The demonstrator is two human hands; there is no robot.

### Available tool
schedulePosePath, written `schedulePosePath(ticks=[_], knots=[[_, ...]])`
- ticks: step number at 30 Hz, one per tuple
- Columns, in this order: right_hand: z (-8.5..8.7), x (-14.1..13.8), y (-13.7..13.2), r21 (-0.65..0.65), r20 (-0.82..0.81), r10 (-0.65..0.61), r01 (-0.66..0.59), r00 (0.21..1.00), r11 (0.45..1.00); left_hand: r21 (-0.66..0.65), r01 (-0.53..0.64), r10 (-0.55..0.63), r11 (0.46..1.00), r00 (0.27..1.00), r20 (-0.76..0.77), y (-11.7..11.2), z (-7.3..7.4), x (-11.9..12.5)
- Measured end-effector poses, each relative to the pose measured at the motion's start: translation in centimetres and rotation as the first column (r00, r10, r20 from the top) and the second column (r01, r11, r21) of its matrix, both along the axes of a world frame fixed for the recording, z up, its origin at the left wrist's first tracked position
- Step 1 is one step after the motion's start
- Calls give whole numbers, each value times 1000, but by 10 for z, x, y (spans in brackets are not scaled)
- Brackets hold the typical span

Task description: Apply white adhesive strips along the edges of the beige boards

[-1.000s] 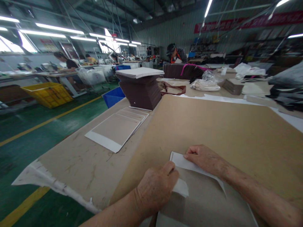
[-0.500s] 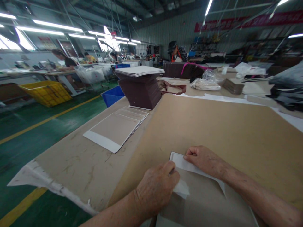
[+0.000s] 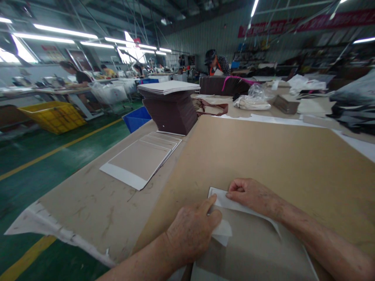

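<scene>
A grey-beige sheet panel [image 3: 258,238] with a white strip [image 3: 221,198] along its far edge lies in front of me. My left hand [image 3: 193,228] rests at the panel's left side. Its index finger is stretched onto the strip's left end, with the thumb apart from it and the other fingers curled underneath. A small white flap [image 3: 225,228] shows beside that thumb. My right hand [image 3: 249,193] pinches the strip's far edge between thumb and fingers. To the right, the strip's near edge curls up from the panel, partly behind my right forearm.
Several white-edged panels [image 3: 136,158] overlap on the table's left. Behind them stands a tall dark stack [image 3: 171,113] topped with white sheets. A large tan board [image 3: 258,152] lies under my work. Plastic bags [image 3: 254,99] lie farther back. A co-worker [image 3: 218,64] bends over the far side.
My left index finger has straightened from a closed hand onto the strip's left end, and the thumb has come apart from it. The right hand keeps its pinch almost in place.
</scene>
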State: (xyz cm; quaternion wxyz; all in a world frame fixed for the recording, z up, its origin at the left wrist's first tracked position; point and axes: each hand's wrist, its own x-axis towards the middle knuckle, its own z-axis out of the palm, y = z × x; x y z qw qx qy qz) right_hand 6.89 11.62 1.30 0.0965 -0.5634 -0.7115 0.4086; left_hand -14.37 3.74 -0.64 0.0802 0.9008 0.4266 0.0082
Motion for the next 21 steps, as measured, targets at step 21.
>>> schedulePosePath(ticks=[21], knots=[[-19,106,-43,-103,-274,-416,404,867,909,-53,-30,24,998,994,-107,5,7,3]])
